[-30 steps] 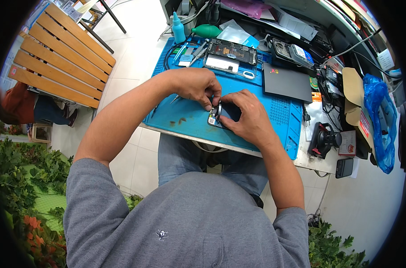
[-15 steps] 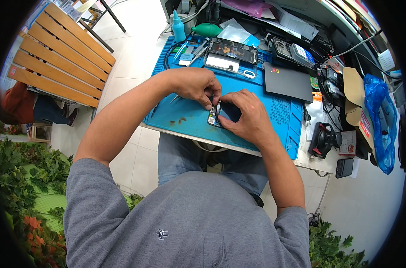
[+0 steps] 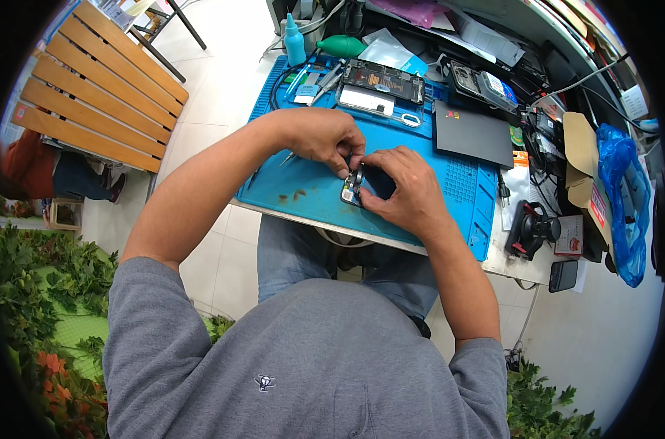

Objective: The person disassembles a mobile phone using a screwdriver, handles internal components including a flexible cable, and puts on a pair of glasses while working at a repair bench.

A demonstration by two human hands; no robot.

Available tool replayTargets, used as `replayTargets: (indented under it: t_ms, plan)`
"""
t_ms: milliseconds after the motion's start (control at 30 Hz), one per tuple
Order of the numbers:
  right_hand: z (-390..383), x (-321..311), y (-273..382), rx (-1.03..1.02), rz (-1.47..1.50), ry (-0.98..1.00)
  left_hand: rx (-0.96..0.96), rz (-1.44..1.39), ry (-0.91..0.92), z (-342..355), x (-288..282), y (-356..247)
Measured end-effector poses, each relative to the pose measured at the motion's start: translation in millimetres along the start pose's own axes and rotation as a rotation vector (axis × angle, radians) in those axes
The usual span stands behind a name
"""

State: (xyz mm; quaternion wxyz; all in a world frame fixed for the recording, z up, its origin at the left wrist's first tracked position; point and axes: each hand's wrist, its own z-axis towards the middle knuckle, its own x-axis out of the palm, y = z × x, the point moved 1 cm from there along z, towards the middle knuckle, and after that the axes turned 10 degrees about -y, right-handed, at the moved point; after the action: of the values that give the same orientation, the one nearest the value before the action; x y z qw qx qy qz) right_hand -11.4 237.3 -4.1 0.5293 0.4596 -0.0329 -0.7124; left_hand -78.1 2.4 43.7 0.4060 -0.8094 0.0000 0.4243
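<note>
Over the blue work mat (image 3: 318, 194) both hands meet at a dark phone panel (image 3: 351, 196), with small metal and coloured parts at its visible end. My right hand (image 3: 411, 186) grips it from the right, thumb near and fingers far. At its far left edge, the thumb and fingertips of my left hand (image 3: 329, 139) are pinched together on a small dark part that I cannot make out. The fingers hide much of the panel. Beyond my hands lies an opened phone (image 3: 383, 80) with its battery showing. A thin pointed tool (image 3: 287, 158) lies below my left wrist.
A black flat box (image 3: 471, 135) sits on the mat's right side. Behind stand a blue squeeze bottle (image 3: 294, 42) and a green air blower (image 3: 341, 47). Cables, a black clamp-like holder (image 3: 533, 229) and a blue plastic bag (image 3: 625, 205) crowd the right.
The panel tilts slightly differently between my fingers, and a dark strip at its right edge looks shifted. Both hands keep nearly the same place and grip.
</note>
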Motion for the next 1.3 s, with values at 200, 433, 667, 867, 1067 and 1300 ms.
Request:
replayTargets:
  t_ms: [200, 433, 667, 867, 1067, 1300]
  plan:
    - [-0.6, 1.1, -0.1, 0.012, -0.001, 0.007, 0.0, -0.015, -0.017, -2.1, 1.6, 2.2]
    - [-0.3, 0.6, 1.7, 0.053, 0.028, 0.019, 0.027, 0.027, -0.087, -11.2, 7.3, 4.9]
    - [-1.8, 1.2, 0.1, 0.05, 0.014, 0.028, 0.04, -0.056, -0.283, -29.4, 26.5, -2.7]
    - [-2.0, 2.3, -1.0, 0.043, 0.017, 0.024, -0.008, -0.072, -0.342, -30.8, 32.0, -3.8]
    - [-1.9, 1.9, -0.5, 0.048, 0.012, 0.034, -0.037, -0.103, -0.351, -31.9, 33.6, -7.1]
    - [-1.1, 1.5, 1.0, 0.054, 0.02, 0.027, -0.033, -0.074, -0.398, -36.6, 42.6, -6.2]
